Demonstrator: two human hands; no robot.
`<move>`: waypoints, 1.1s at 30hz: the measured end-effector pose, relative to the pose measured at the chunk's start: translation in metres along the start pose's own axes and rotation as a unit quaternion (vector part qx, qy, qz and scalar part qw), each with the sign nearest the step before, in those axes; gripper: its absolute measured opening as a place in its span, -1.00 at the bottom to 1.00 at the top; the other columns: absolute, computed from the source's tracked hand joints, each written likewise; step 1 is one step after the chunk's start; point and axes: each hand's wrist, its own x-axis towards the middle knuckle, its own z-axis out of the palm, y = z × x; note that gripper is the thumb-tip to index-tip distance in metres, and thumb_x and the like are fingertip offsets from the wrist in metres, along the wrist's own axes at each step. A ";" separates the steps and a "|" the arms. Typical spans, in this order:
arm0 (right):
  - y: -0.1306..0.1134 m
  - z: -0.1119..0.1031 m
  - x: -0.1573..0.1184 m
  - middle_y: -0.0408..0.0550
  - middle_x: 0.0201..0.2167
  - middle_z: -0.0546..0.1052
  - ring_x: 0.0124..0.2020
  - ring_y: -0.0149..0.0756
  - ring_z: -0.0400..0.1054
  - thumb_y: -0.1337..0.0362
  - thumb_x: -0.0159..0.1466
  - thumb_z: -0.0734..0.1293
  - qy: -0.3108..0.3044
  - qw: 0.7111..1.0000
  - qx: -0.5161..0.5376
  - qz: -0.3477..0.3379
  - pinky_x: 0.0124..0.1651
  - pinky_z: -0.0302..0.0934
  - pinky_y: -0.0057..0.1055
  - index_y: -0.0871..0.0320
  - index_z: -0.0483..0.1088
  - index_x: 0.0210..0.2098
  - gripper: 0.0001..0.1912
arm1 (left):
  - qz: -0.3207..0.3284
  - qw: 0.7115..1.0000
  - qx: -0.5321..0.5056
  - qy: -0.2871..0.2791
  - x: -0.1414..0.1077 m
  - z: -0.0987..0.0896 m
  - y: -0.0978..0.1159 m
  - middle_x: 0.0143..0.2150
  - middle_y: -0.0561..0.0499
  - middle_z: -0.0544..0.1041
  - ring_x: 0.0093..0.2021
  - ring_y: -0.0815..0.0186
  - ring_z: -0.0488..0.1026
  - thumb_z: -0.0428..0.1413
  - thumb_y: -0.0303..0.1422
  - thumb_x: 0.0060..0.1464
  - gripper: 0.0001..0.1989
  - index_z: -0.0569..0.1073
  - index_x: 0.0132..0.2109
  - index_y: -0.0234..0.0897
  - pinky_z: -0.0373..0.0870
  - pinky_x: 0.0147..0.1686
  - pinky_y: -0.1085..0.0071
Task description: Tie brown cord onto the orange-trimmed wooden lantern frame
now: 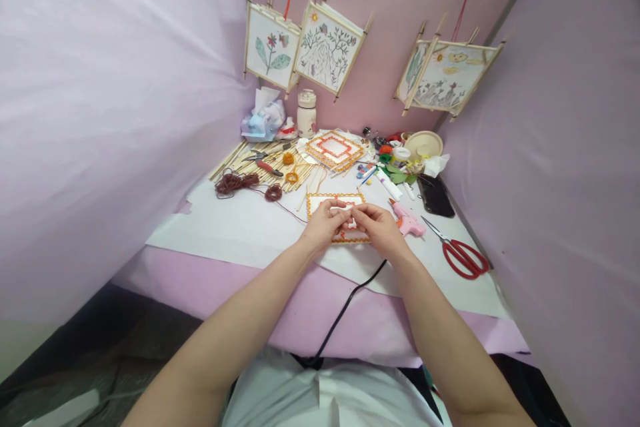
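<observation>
A desk (240, 233) under a white sheet spreads below and around both hands, its near strip left bare, probably so the wrists have room. Beyond the hands, stick frames with drawn panels (330, 53) hang on cords, presumably to keep them off the work surface. Ahead and left of the left hand lies a spread of thin sticks (240, 155); straight ahead, a patterned panel (335, 149) with orange edging rests apart, out of the way. A smaller edged panel (356, 236) lies flat directly under the hands, where both can reach it. The left hand (327, 221) and right hand (377, 225) meet above it, fingers bent and tips nearly touching, a pose that suits fine work; whether they close on anything I cannot tell. Right of the right hand lie red-handled scissors (465, 259), a dark phone (437, 195) and, nearest, a pink glue gun (410, 220), seemingly kept within easy reach. Left of the left hand sits a small brown coil (273, 193).

The hands cover much of the nearer panel's middle. A thin cord from the coil disappears at the left hand, its end hidden. Items heaped beyond the glue gun overlap and are hard to separate.
</observation>
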 end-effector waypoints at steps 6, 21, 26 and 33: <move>-0.003 -0.001 -0.001 -0.17 -0.48 0.45 -0.52 -0.45 0.20 0.08 0.14 0.38 0.013 1.000 -0.010 0.018 -0.44 0.09 -0.47 0.15 0.45 -0.38 -0.76 | 0.029 0.995 0.092 0.001 0.001 -0.002 -0.001 -0.46 0.11 0.46 -0.55 0.47 0.33 0.17 -0.36 0.01 -0.75 0.27 -0.18 -0.25 0.18 -0.55 0.56; -0.005 -0.001 -0.002 -0.09 -0.41 0.44 -0.37 -0.31 0.29 0.28 0.19 0.23 0.040 0.950 -0.283 -0.124 -0.31 0.14 -0.37 0.12 0.38 -0.42 -0.88 | 0.186 0.918 0.351 0.003 0.001 -0.007 -0.014 -0.31 0.02 0.55 -0.26 0.27 0.47 0.06 -0.52 0.08 -0.74 0.31 -0.07 -0.19 0.29 -0.22 0.36; -0.003 0.000 0.001 -0.11 -0.42 0.40 -0.37 -0.31 0.26 0.23 0.23 0.18 0.062 0.964 -0.243 -0.094 -0.29 0.12 -0.37 0.12 0.30 -0.41 -0.86 | 0.198 0.910 0.363 0.011 0.002 -0.008 -0.016 -0.34 0.05 0.53 -0.30 0.30 0.46 0.05 -0.51 0.09 -0.75 0.31 -0.07 -0.19 0.28 -0.24 0.39; -0.004 -0.001 0.001 -0.10 -0.34 0.48 -0.29 -0.29 0.33 0.19 0.21 0.22 0.058 0.983 -0.167 -0.058 -0.25 0.17 -0.37 0.13 0.39 -0.29 -0.82 | 0.195 0.928 0.316 0.021 0.002 -0.010 -0.015 -0.37 0.07 0.52 -0.32 0.32 0.45 0.09 -0.51 0.06 -0.75 0.34 -0.10 -0.17 0.29 -0.22 0.40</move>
